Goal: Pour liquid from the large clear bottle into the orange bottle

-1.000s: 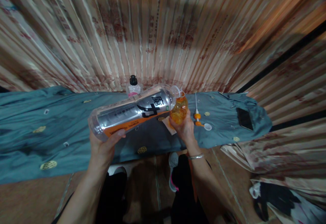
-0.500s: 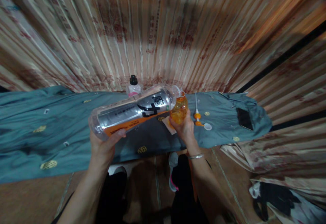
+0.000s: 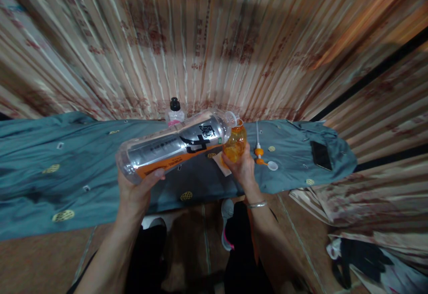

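My left hand (image 3: 138, 191) is wrapped round the base of a large clear plastic bottle (image 3: 174, 144) with a silver and orange label. The bottle is tilted, its uncapped mouth at the open neck of a small orange see-through bottle (image 3: 235, 144). My right hand (image 3: 243, 165) grips that small bottle from below and the right. Liquid shows inside it. A beige strip (image 3: 222, 165) lies partly under the right hand. Right of that hand lies an orange pump top (image 3: 258, 151) with a clear tube, next to a small orange-handled white scoop-like piece (image 3: 272, 165).
A green-blue patterned cloth (image 3: 87, 165) covers the long narrow surface. A squeeze bottle with a black cap (image 3: 174, 111) stands behind the large bottle. A dark phone (image 3: 321, 155) lies at the right end. Pleated curtains (image 3: 214, 40) hang behind.
Almost nothing differs. Both hands hold their bottles in the same pose, and the large bottle stays tilted at the small bottle's neck.
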Demonstrator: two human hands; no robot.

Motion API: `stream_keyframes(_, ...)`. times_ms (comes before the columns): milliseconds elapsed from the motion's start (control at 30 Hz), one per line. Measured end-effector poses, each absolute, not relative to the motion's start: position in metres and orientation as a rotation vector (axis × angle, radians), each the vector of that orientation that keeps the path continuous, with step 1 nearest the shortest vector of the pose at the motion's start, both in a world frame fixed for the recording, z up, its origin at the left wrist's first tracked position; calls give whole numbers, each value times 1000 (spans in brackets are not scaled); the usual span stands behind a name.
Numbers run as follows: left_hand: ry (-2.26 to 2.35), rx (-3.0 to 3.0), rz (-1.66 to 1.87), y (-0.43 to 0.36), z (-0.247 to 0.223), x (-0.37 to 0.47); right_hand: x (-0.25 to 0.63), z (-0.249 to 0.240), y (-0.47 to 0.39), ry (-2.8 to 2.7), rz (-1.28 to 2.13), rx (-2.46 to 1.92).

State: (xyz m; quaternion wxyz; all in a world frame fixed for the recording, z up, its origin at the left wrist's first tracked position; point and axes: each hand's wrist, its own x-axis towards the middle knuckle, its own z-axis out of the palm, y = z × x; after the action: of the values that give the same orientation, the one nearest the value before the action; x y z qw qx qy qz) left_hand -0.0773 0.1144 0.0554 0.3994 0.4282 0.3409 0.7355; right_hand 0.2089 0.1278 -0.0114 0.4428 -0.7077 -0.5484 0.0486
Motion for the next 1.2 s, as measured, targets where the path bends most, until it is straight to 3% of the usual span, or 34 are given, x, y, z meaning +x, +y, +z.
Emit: stream_keyframes(1200, 842, 1072, 1866, 112, 62, -76, 207, -7, 127, -1376, 98, -1760)
